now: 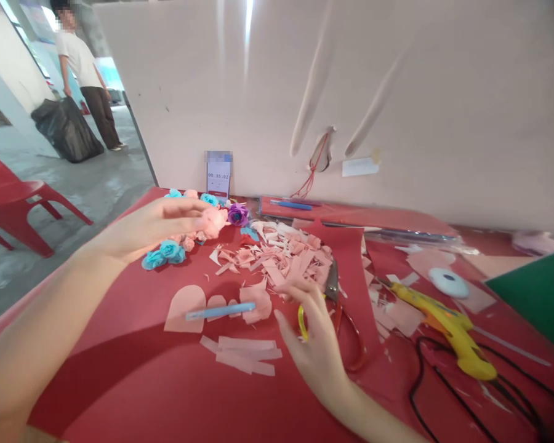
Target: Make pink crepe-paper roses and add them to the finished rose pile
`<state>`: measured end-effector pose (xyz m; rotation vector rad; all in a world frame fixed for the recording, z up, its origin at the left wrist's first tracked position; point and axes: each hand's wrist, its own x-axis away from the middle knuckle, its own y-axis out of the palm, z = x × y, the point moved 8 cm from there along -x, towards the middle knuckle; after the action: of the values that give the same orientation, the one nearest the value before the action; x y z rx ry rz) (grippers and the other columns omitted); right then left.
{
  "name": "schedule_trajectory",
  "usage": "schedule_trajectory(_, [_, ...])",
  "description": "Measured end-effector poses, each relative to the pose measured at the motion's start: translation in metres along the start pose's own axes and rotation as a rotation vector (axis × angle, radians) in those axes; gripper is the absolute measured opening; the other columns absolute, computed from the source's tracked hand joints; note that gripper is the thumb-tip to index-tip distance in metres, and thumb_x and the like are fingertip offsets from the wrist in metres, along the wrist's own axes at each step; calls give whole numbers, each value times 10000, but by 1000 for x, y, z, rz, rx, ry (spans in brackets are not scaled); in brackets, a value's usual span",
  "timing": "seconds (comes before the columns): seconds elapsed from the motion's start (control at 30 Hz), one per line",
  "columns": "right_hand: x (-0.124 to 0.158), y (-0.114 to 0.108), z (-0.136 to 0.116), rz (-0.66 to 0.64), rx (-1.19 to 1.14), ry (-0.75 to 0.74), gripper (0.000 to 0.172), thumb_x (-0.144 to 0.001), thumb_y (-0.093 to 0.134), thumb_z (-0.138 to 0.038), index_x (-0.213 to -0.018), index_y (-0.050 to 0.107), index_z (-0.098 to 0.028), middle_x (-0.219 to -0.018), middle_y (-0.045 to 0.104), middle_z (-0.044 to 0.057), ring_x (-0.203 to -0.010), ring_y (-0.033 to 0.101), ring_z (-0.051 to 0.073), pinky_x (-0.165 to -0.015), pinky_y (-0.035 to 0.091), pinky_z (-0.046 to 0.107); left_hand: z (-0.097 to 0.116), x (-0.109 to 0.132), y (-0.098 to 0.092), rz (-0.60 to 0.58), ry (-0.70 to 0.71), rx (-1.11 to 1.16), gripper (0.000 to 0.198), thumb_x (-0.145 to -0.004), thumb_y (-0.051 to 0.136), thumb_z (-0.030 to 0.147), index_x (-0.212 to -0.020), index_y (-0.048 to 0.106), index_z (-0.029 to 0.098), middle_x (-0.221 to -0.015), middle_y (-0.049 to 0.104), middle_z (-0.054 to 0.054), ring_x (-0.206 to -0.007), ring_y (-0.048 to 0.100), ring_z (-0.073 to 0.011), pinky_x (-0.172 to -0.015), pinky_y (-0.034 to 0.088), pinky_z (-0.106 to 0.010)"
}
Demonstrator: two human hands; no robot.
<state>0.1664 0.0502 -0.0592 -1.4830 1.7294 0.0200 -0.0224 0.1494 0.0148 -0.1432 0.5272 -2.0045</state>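
Note:
My left hand (161, 224) reaches over the back left of the red table, its fingers around a pink paper flower (213, 221). Blue paper flowers (166, 253) and a purple one (239, 214) lie beside it. My right hand (311, 332) hovers with fingers spread, nothing in it, by the scissors (332, 280) and the pink scraps (300, 258). Left of it, a light blue stick (220, 311) lies across pink paper petals (187, 307). Several pink strips (247, 354) lie in front of them.
A yellow glue gun (452, 329) with black cable and a white round object (449, 283) lie at right. A phone (218, 176) leans on the pale board (258, 104). At far left, a person (80, 64) holds a black bag (68, 132) near a red chair (16, 203).

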Motion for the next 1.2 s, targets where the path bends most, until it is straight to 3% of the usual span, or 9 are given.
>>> schedule_trajectory(0.17, [11,20,8,-64,-1,-37,294,-749,429,-46,-945,554,-226,-917,535,67,-884,566,203,-745,494,331,-32,25,-59,281,-198,-166,227,-744,617,347,-866,651,158,-778,699,12,-748,621,-157,-684,488,-273])
schedule_trajectory(0.33, [14,25,14,-79,-9,-34,292,-754,424,-41,-939,550,-228,-908,542,64,-874,574,197,-744,509,326,-68,29,-87,328,-298,-203,287,-703,635,423,-841,664,173,-797,706,-7,-799,620,-188,-755,490,-313])
schedule_trajectory(0.57, [15,26,16,-92,-13,-36,319,-761,420,-28,-979,543,-226,-925,530,71,-897,559,194,-765,505,326,-104,7,-84,256,-420,-331,294,-610,645,474,-682,687,191,-661,669,-12,-685,606,-200,-645,473,-268])
schedule_trajectory(0.83, [13,27,15,-114,-25,-31,337,-754,412,-19,-976,552,-231,-914,541,67,-899,559,190,-750,503,306,-116,-1,-78,247,-435,-354,349,-645,577,494,-767,690,186,-769,696,-36,-750,620,-213,-647,471,-249])
schedule_trajectory(1.0, [15,28,15,-126,-31,-32,346,-752,406,-18,-984,552,-228,-925,536,69,-908,557,192,-758,496,302,-123,-3,-82,279,-447,-358,422,-741,501,533,-826,659,150,-737,682,-39,-743,623,-201,-675,481,-273])
schedule_trajectory(1.2, [18,31,19,-133,-30,-34,339,-756,406,-20,-995,543,-217,-933,523,67,-923,539,185,-775,483,296,-134,-4,-89,298,-468,-398,309,-873,450,391,-936,577,117,-873,615,-38,-756,600,-156,-696,499,-335])
